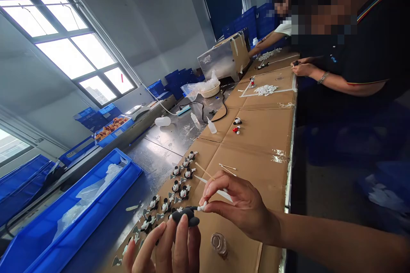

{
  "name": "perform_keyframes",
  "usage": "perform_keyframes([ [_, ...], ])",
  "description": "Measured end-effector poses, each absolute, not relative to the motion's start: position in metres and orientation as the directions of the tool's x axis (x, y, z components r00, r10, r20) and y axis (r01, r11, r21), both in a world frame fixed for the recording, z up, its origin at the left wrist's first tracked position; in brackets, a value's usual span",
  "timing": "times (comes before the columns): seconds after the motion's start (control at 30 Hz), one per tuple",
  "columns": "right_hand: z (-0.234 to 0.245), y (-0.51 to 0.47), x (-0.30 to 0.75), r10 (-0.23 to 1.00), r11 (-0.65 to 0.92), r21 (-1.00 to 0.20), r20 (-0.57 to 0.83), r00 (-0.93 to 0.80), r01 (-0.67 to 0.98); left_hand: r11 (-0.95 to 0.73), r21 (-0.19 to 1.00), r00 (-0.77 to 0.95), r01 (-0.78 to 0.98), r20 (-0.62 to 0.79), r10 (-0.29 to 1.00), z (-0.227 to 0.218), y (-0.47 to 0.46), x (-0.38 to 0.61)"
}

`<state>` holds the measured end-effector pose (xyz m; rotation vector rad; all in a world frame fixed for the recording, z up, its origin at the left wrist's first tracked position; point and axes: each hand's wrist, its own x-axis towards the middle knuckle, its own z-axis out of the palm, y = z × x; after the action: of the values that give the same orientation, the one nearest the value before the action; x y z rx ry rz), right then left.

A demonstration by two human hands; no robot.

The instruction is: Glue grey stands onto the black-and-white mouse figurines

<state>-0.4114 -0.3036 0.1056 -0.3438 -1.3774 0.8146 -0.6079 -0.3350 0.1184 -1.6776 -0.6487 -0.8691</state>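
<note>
My left hand grips a black mouse figurine by its round-eared head, fingers closed around it. With thumb and forefinger, my right hand pinches a small white figurine hand, which touches the end of the figurine's thin black arm. A thin wooden stick and a white pointed piece show behind my right fingers; I cannot tell whether they are held. Beyond my left hand, several black-and-white mouse figurines stand in rows on the cardboard.
A small glass jar stands below my right hand. Cotton swabs, a squeeze bottle and red and black figurine parts lie farther up. A blue crate is at left. Two co-workers occupy the far right, near white pieces.
</note>
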Motion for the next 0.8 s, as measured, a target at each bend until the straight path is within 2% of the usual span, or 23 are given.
perform_keyframes([
  [0.23, 0.104, -0.308, -0.409, 0.686, 0.705, -0.657, 0.728, 0.018, -0.267, -0.265, -0.524, 0.554, 0.81, 0.831, 0.05, 0.116, -0.338, -0.604],
  [0.47, 0.107, -0.311, -0.407, 0.71, 0.682, -0.679, 0.704, 0.023, -0.271, -0.289, -0.491, 0.518, 0.822, 0.855, 0.019, 0.119, -0.338, -0.591],
  [0.57, 0.105, -0.309, -0.405, 0.718, 0.675, -0.69, 0.696, 0.015, -0.262, -0.289, -0.398, 0.435, 0.87, 0.897, 0.074, 0.11, -0.338, -0.592],
  [0.63, 0.101, -0.305, -0.402, 0.722, 0.675, -0.697, 0.692, 0.019, -0.243, -0.285, -0.249, 0.308, 0.926, 0.932, 0.189, 0.103, -0.329, -0.603],
  [0.7, 0.096, -0.301, -0.397, 0.726, 0.675, -0.702, 0.687, 0.037, -0.227, -0.217, -0.036, 0.13, 0.975, 0.889, 0.438, 0.098, -0.311, -0.624],
  [0.73, 0.093, -0.3, -0.394, 0.73, 0.673, -0.706, 0.681, 0.05, -0.22, -0.116, 0.09, 0.0, 0.989, 0.791, 0.612, 0.096, -0.298, -0.637],
  [0.8, 0.087, -0.298, -0.388, 0.744, 0.663, -0.719, 0.665, 0.072, -0.209, 0.021, 0.171, -0.126, 0.985, 0.629, 0.767, 0.095, -0.269, -0.664],
])
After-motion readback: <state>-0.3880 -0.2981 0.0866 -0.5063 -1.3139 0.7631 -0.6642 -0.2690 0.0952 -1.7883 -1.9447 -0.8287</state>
